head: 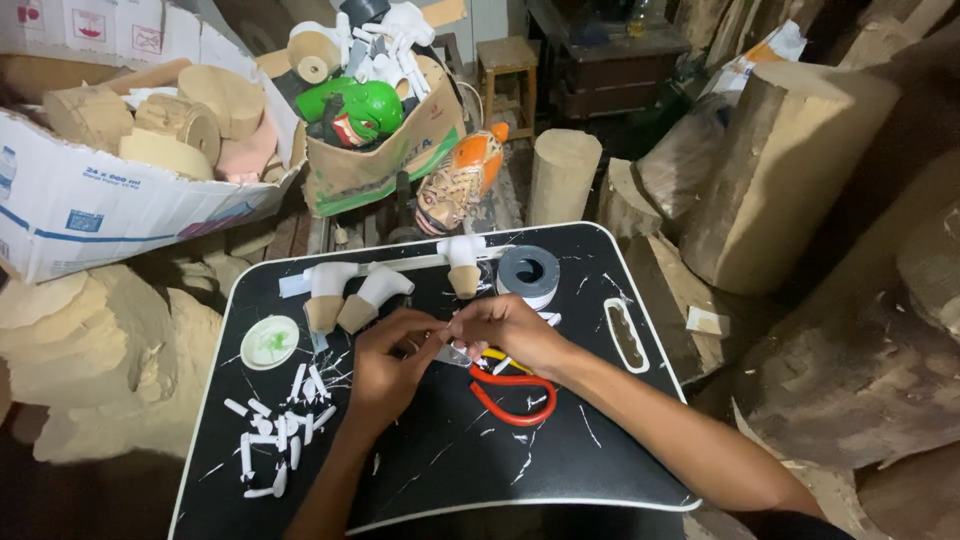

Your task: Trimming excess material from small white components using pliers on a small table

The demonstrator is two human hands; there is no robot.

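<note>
Both hands meet over the middle of a black tray table. My left hand and my right hand pinch a small pale piece between their fingertips; what it is cannot be told. Red-handled scissors lie on the table just under my right hand. Several short white cut strips are scattered at the table's front left.
On the table's far side stand white-capped wooden pieces, a grey tape roll and a round pale lid. Cardboard boxes of carved wood and painted masks sit behind. Logs crowd the right.
</note>
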